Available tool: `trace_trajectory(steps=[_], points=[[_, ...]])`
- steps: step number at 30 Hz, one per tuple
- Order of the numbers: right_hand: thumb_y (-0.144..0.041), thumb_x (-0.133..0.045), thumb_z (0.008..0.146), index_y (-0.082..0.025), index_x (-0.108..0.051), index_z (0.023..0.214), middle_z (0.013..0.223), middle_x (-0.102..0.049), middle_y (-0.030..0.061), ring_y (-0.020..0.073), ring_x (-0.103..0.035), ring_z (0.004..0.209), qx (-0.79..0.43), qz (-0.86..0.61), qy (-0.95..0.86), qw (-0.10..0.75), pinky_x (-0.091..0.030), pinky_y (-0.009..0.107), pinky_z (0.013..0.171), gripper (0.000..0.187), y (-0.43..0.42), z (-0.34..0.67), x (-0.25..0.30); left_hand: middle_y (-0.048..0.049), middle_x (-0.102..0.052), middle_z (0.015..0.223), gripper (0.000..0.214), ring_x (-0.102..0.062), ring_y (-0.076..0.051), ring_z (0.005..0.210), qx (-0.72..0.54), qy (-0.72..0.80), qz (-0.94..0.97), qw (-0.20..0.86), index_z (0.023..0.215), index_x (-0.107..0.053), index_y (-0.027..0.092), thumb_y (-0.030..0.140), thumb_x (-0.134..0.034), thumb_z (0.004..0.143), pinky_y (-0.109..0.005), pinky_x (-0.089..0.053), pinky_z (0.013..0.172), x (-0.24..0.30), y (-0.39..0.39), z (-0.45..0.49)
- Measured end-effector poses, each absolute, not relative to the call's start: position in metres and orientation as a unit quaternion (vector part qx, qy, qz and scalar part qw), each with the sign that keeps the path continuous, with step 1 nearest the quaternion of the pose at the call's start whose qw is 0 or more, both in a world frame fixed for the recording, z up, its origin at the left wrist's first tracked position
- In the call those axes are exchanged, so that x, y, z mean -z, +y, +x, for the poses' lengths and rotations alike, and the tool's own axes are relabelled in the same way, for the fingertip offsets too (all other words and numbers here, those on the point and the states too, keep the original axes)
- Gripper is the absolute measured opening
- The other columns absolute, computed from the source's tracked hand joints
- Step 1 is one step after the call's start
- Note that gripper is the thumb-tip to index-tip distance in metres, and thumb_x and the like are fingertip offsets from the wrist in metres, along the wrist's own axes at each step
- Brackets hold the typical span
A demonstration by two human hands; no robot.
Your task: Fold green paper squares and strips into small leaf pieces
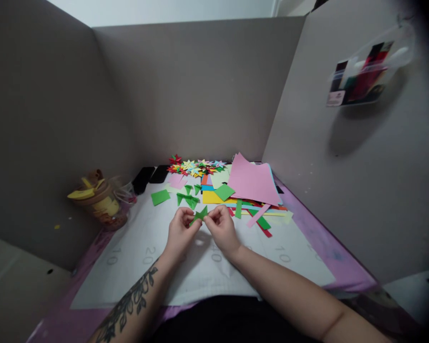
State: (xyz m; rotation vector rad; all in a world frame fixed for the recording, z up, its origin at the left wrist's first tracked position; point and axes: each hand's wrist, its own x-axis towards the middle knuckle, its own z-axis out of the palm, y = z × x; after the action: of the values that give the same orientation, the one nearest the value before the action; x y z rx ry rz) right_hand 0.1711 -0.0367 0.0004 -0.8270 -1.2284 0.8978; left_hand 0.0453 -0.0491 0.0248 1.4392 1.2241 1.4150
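Note:
Between my two hands is a small folded green paper piece with pointed tips, held just above the white mat. My left hand pinches its left side, fingers closed. On its right side the fingertips of my right hand are also closed on the paper. Just beyond my hands lie several other folded green paper pieces. A flat green paper square is to their left, and another green square rests on the paper stack to their right.
Colourful folded paper stars sit at the back near two black phone-like objects. Pink sheets and paper strips lie right. A brown cup stands left. Grey panels enclose the numbered white mat.

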Motion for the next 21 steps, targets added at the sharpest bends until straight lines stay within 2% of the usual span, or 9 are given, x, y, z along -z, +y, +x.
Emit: trace_trajectory(steps=[5, 10, 18, 21], points=[[-0.015, -0.061, 0.068, -0.023, -0.040, 0.083, 0.076, -0.046, -0.0037, 0.0115, -0.049, 0.068, -0.445, -0.337, -0.522, 0.645, -0.043, 0.025, 0.065, 0.027, -0.037, 0.168, -0.001, 0.0069, -0.051, 0.062, 0.026, -0.052, -0.008, 0.056, -0.550, 0.487, 0.552, 0.394, 0.084, -0.046, 0.019, 0.022, -0.064, 0.066, -0.018, -0.038, 0.055, -0.029, -0.050, 0.044], [-0.015, -0.060, 0.067, -0.023, -0.036, 0.084, 0.074, -0.045, -0.0048, 0.0104, -0.048, 0.065, -0.473, -0.346, -0.496, 0.641, -0.043, 0.023, 0.060, 0.031, -0.038, 0.166, -0.003, 0.0076, -0.051, 0.058, 0.026, -0.052, -0.009, 0.054, -0.534, 0.483, 0.563, 0.406, 0.082, -0.045, 0.019, 0.024, -0.064, 0.067, -0.019, -0.040, 0.055, -0.032, -0.053, 0.047], [-0.017, -0.060, 0.068, -0.023, -0.033, 0.083, 0.067, -0.044, -0.0087, 0.0073, -0.043, 0.055, -0.467, -0.362, -0.444, 0.673, -0.035, 0.020, 0.055, 0.031, -0.018, 0.180, -0.001, 0.0050, -0.060, 0.059, 0.024, -0.062, -0.013, 0.061, -0.510, 0.488, 0.581, 0.405, 0.091, -0.046, 0.019, 0.019, -0.058, 0.069, -0.023, -0.045, 0.062, -0.023, -0.049, 0.034], [-0.018, -0.061, 0.065, -0.023, -0.034, 0.081, 0.065, -0.044, -0.0093, 0.0070, -0.041, 0.052, -0.462, -0.376, -0.434, 0.676, -0.033, 0.019, 0.053, 0.031, -0.008, 0.189, 0.001, 0.0022, -0.063, 0.065, 0.027, -0.063, -0.014, 0.065, -0.511, 0.504, 0.575, 0.392, 0.094, -0.047, 0.018, 0.021, -0.058, 0.070, -0.024, -0.047, 0.063, -0.022, -0.046, 0.032]])
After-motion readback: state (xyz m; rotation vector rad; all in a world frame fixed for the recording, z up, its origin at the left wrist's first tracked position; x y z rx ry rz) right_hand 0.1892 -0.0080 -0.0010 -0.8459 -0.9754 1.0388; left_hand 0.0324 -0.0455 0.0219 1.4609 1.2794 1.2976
